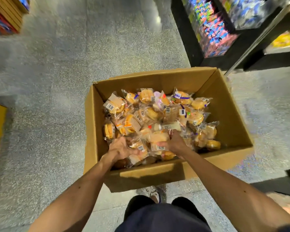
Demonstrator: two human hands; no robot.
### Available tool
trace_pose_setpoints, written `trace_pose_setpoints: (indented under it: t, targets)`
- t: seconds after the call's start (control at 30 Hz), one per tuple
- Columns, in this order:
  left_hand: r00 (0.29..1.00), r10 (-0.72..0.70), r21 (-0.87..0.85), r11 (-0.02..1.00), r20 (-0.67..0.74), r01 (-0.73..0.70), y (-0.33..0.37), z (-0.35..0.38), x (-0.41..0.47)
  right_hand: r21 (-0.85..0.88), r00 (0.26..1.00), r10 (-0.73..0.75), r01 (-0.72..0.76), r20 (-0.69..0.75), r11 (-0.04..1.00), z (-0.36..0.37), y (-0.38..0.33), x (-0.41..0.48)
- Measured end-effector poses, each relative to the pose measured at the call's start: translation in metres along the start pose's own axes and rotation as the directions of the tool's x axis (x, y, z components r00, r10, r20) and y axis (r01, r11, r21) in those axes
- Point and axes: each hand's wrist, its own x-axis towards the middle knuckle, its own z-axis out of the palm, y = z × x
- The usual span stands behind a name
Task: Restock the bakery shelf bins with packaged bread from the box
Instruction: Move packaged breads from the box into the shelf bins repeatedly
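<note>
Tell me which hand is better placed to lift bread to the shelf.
Right, probably: the right hand grips a bread packet in the box, and the dark shelf stands on that side. The left hand, gripping packets too, is farther from it.

A single head-worn camera looks steeply down and forward, close over the open cardboard box [231, 114] on the floor [57, 81]

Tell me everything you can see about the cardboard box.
The box is plain brown corrugated cardboard, upright and open-topped, its near flap folded down outside. It sits in front of the person, above a speckled floor; what bears it is hidden. Clear-wrapped bread packs with barcode labels fill much of it. The left hand and right hand reach in at the near side, each gripping packs; neither plainly touches the cardboard.
</note>
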Motion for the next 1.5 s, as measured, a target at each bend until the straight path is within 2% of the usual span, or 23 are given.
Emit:
trace_pose_setpoints:
  t: [0.13, 0.33, 0.5, 0.67, 0.8, 0.9, 1.0, 1.03, 1.13, 1.17, 1.23, 1.33, 1.5]
  targets:
    - [0.998, 0.07, -0.245, 0.967, 0.01, -0.065, 0.014, -0.016, -0.013, 0.094, 0.996, -0.078, 0.081, -0.031, 0.992, -0.024, 0.001, -0.021]
    - [0.959, 0.237, -0.374, 0.884, -0.157, -0.28, 0.098, -0.041, -0.083, 0.258, 0.976, -0.187, 0.21, -0.112, 0.943, -0.087, 0.017, -0.078]
    - [0.92, 0.331, -0.539, 0.745, -0.211, -0.392, 0.181, -0.001, -0.152, 0.387, 0.932, -0.286, 0.353, -0.221, 0.852, -0.165, 0.047, -0.166]
    - [0.855, 0.51, -0.548, 0.69, -0.096, -0.473, 0.267, 0.077, -0.235, 0.452, 0.863, -0.295, 0.472, -0.409, 0.757, -0.235, 0.106, -0.276]
    - [0.729, 0.683, -0.494, 0.65, 0.046, -0.578, 0.338, 0.153, -0.303, 0.431, 0.753, -0.304, 0.605, -0.584, 0.67, -0.288, 0.17, -0.367]
    - [0.635, 0.76, -0.439, 0.622, 0.139, -0.649, 0.386, 0.215, -0.358, 0.412, 0.649, -0.227, 0.675, -0.726, 0.612, -0.316, 0.224, -0.434]
    - [0.543, 0.808, -0.381, 0.588, 0.229, -0.714, 0.423, 0.281, -0.409, 0.416, 0.571, -0.146, 0.727, -0.807, 0.546, -0.332, 0.278, -0.494]
    - [0.512, 0.82, -0.372, 0.572, 0.257, -0.731, 0.433, 0.302, -0.424, 0.455, 0.561, -0.099, 0.751, -0.822, 0.479, -0.337, 0.296, -0.513]
    - [0.427, 0.827, -0.33, 0.544, 0.365, -0.771, 0.461, 0.364, -0.463, 0.564, 0.555, 0.105, 0.803, -0.825, 0.19, -0.345, 0.359, -0.566]
    - [0.396, 0.822, -0.324, 0.536, 0.409, -0.779, 0.469, 0.385, -0.476, 0.564, 0.545, 0.153, 0.814, -0.824, 0.139, -0.345, 0.379, -0.582]
    - [0.324, 0.806, -0.305, 0.511, 0.496, -0.804, 0.484, 0.432, -0.5, 0.522, 0.485, 0.228, 0.84, -0.845, 0.149, -0.342, 0.424, -0.609]
    - [0.219, 0.755, -0.29, 0.478, 0.618, -0.829, 0.496, 0.508, -0.534, 0.463, 0.365, 0.364, 0.855, -0.857, 0.232, -0.336, 0.484, -0.645]
    - [0.107, 0.639, -0.271, 0.465, 0.762, -0.843, 0.507, 0.633, -0.581, 0.465, 0.231, 0.623, 0.852, -0.747, 0.242, -0.339, 0.586, -0.699]
